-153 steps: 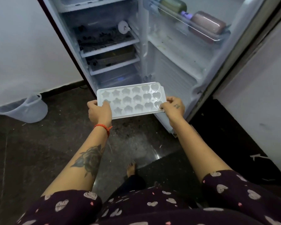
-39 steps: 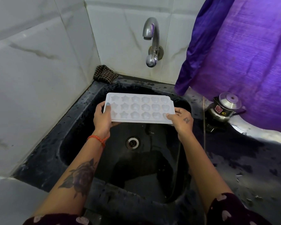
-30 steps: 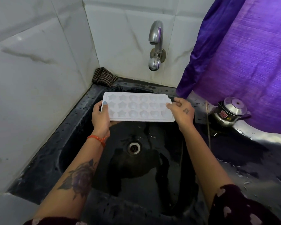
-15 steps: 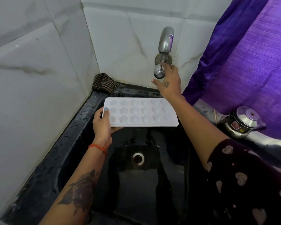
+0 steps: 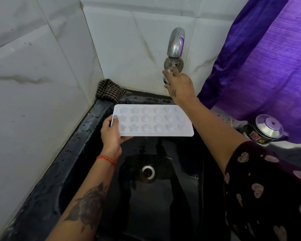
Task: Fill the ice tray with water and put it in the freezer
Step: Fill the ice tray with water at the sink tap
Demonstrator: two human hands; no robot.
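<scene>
Left hand held low and forward, thumb laid on top of ice tray, fingers curled beneath its left end. Left forearm tattooed, red thread worn at wrist. Right arm stretched forward and up, right hand closed round tap handle.

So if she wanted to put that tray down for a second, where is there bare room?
The sink basin floor is bare around the drain, below the ice tray her left hand holds. The left ledge is bare up to the checked cloth. The right side is crowded: a steel pot, the purple curtain, and her right hand at the tap.
</scene>
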